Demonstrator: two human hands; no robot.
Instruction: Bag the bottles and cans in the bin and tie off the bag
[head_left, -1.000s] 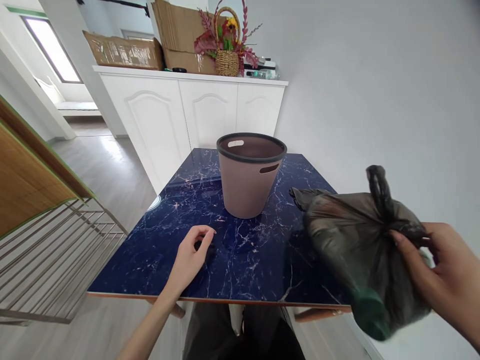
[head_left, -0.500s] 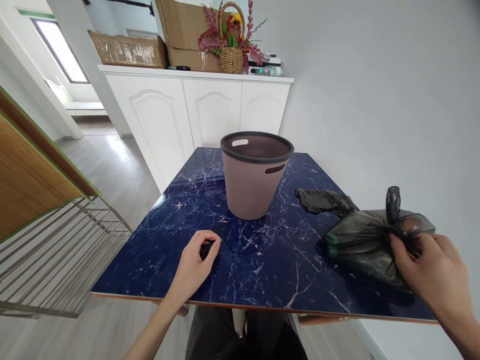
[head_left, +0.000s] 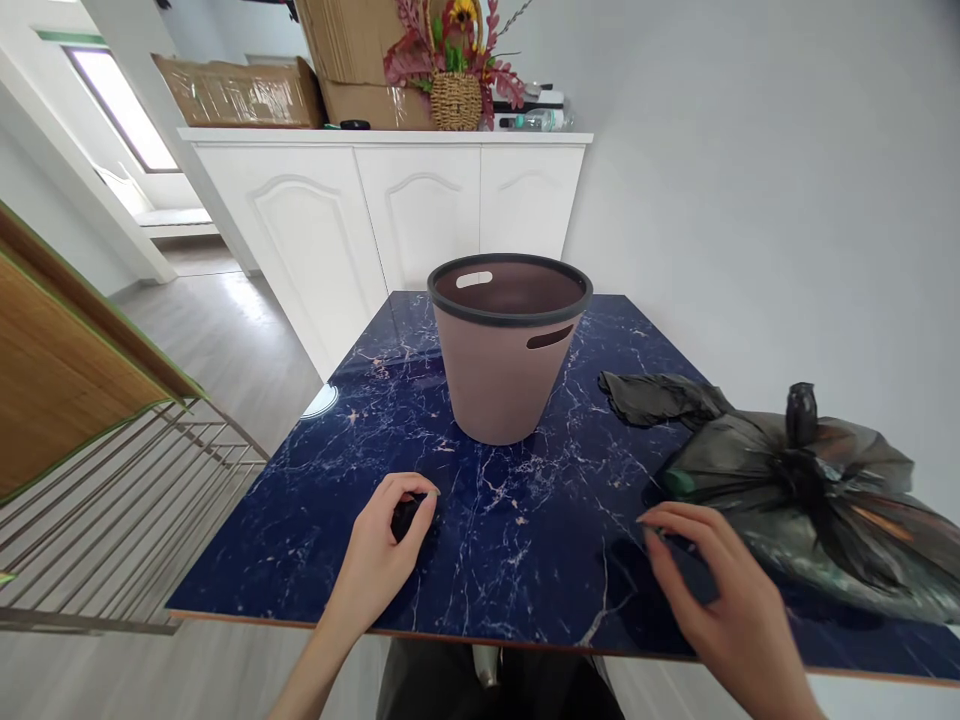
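A pinkish-brown plastic bin (head_left: 495, 385) with a dark rim and slotted handles stands upright on the table. My left hand (head_left: 394, 525) rests on the tabletop in front of it, fingers curled and thumb tip against the forefinger, with nothing visible in them. My right hand (head_left: 720, 590) is over the table at the right, its thumb and forefinger nearly meeting in a loose curl, holding nothing. Beside it lies a knotted black translucent garbage bag (head_left: 817, 500), filled with items I cannot make out clearly. A folded black plastic bag (head_left: 660, 398) lies behind the filled one.
The dark blue marble-patterned table (head_left: 517, 560) meets the grey wall on the right. Behind it, a white cabinet (head_left: 300, 220) carries cardboard boxes (head_left: 240, 95), a flower basket (head_left: 456, 100) and bottles. A metal rack (head_left: 135, 520) stands on the left.
My right hand has let go of the garbage bag's knot and moved left, away from it. The garbage bag now rests on the table. My left hand stays nearly in place.
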